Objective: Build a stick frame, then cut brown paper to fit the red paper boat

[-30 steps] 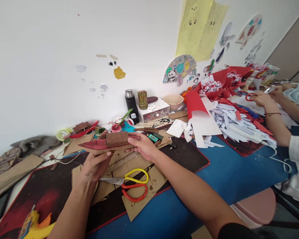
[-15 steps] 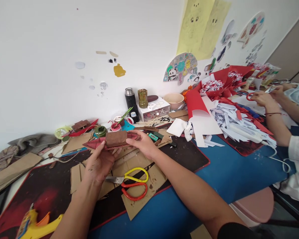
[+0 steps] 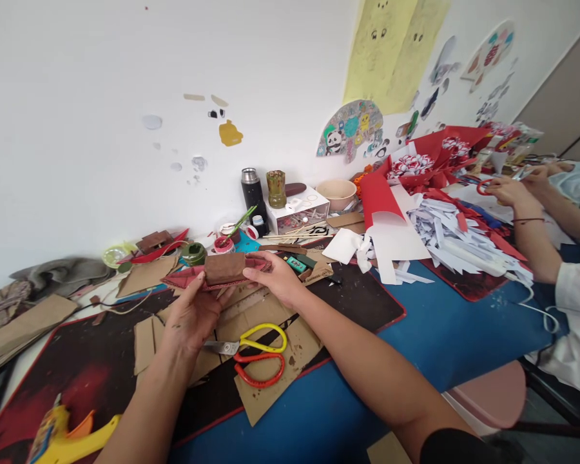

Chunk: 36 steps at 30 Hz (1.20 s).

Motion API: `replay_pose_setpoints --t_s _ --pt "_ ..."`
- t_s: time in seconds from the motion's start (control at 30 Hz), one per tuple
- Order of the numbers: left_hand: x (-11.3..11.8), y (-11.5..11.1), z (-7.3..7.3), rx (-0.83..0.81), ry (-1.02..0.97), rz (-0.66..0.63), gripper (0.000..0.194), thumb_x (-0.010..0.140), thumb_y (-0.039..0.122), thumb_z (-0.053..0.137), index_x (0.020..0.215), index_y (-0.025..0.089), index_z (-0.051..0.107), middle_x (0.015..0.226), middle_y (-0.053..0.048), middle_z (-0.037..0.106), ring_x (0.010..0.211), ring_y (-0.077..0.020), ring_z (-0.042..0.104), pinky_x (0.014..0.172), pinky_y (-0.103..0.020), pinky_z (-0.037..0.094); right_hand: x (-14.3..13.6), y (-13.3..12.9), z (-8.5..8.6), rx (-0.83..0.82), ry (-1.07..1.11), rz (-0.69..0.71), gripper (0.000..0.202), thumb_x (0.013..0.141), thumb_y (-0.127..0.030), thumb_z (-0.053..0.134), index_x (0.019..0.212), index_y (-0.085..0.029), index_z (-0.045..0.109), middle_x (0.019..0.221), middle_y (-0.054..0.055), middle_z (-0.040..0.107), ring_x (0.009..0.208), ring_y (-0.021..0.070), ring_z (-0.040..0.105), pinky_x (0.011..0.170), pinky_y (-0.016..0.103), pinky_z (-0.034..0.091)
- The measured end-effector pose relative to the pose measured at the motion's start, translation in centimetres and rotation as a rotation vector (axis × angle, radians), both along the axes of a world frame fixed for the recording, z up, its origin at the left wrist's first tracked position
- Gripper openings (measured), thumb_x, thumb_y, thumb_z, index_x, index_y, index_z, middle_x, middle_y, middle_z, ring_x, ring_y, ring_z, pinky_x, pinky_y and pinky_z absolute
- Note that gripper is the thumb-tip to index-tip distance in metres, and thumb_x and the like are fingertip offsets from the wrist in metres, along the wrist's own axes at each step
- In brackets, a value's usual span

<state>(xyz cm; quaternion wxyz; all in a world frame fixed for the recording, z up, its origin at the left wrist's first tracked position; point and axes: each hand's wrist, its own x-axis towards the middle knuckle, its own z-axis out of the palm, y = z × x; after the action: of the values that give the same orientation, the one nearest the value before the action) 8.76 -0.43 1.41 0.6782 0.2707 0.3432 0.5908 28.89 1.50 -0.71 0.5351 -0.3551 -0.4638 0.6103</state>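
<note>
Between both hands I hold a small model boat (image 3: 225, 269), a red hull with pointed ends and a brown box-like cabin on top. My left hand (image 3: 193, 316) supports it from below, thumb on the near side. My right hand (image 3: 275, 280) pinches its right end, the thumb against the cabin and the other fingers partly hidden behind. Below the boat, scissors (image 3: 261, 354) with one yellow and one red handle lie on cut cardboard (image 3: 290, 361). A yellow glue gun (image 3: 72, 438) rests at the lower left.
Behind the boat stand open paint jars (image 3: 193, 254), a black thermos (image 3: 252, 193) and a white drawer box (image 3: 297, 219). Another red boat (image 3: 159, 245) sits at the back left. White paper strips (image 3: 444, 232) are heaped on the right, where a co-worker's hands (image 3: 517, 193) hold red-handled scissors.
The view has shifted very slightly. Both my hands keep hold of the boat in nearly the same place.
</note>
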Motion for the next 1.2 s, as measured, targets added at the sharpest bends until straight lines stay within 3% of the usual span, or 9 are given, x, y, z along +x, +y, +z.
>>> replay_pose_setpoints --t_s 0.47,0.73,0.93,1.2 --pt "-0.2 0.2 -0.4 -0.02 0.006 0.015 0.025 0.086 0.028 0.086 0.111 0.025 0.082 0.113 -0.006 0.088 0.12 -0.0319 0.079 0.106 -0.051 0.066 0.0 -0.3 0.4 -0.056 0.074 0.028 0.058 0.07 -0.047 0.1 0.12 -0.026 0.077 0.127 0.006 0.079 0.098 0.0234 0.076 0.078 0.034 0.066" --pt "-0.4 0.4 -0.8 -0.006 -0.019 0.012 0.021 0.086 0.027 0.087 0.107 0.026 0.081 0.111 -0.004 0.088 0.113 -0.0263 0.081 0.102 -0.043 0.067 0.3 0.1 0.5 -0.179 0.188 0.061 0.048 0.082 -0.058 0.094 0.11 -0.022 0.078 0.098 0.005 0.08 0.087 0.0219 0.078 0.077 0.035 0.067" --pt "-0.2 0.4 -0.7 0.033 -0.027 0.031 0.026 0.085 0.03 0.088 0.11 0.025 0.083 0.113 -0.005 0.088 0.114 -0.0277 0.081 0.103 -0.045 0.066 0.3 -0.1 0.7 -0.2 0.204 0.122 0.048 0.087 -0.061 0.089 0.111 -0.022 0.074 0.089 0.006 0.083 0.082 0.0222 0.082 0.079 0.033 0.066" --pt "0.6 0.2 -1.1 0.078 -0.002 0.077 0.026 0.082 0.028 0.091 0.107 0.024 0.083 0.111 -0.004 0.088 0.118 -0.0291 0.08 0.11 -0.048 0.063 -0.3 -0.2 0.2 -0.19 0.245 0.124 0.064 0.072 -0.054 0.102 0.118 -0.023 0.069 0.085 0.002 0.083 0.07 0.0193 0.081 0.069 0.028 0.066"
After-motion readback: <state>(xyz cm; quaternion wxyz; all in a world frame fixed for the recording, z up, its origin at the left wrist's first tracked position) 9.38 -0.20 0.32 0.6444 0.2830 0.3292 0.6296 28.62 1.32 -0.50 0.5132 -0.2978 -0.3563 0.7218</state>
